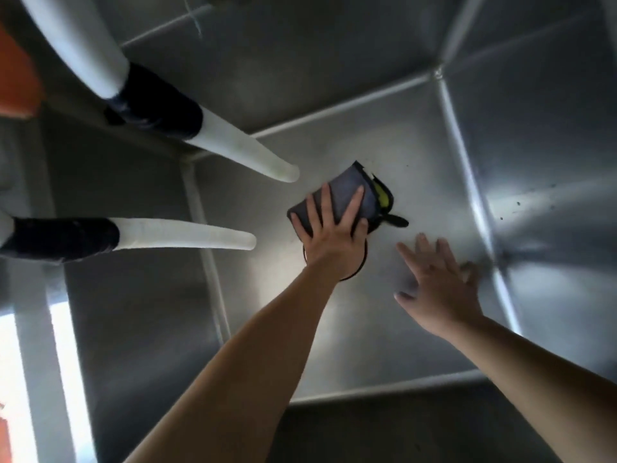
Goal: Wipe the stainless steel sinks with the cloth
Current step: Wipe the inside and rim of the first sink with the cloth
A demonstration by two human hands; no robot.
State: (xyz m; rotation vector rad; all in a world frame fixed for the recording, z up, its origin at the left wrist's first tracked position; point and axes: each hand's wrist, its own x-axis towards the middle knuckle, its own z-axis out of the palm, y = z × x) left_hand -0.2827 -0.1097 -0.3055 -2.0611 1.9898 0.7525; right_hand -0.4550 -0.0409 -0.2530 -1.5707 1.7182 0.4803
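No brand, label or writing can be read anywhere in the head view. The left hand (329,228) lies flat with its fingers straight and spread, pressing the cloth (347,195) down on the floor of the stainless steel sink (417,135); the cloth is one folded grey piece with a dark edge, a strip of yellow-green showing along its right side and a small dark tab sticking out toward the right. The palm covers the near part of the cloth, so its full outline cannot be seen. Beneath the left wrist a dark curved rim (354,275) peeks out on both sides; it may be the drain ring, but the arm hides most of it. The right hand (437,279) is open, fingers apart and holding nothing, over the sink floor well to the right of the cloth; it is blurred, and whether the palm touches the steel cannot be told. Two white spouts (240,158) reach into the basin from the left, each with a dark band partway along its length, and their upper ends are cut off by the frame. One basin is in view, its right wall carrying a few dark specks (519,203). An orange shape (16,78) at the left edge is cut off and too blurred to identify.
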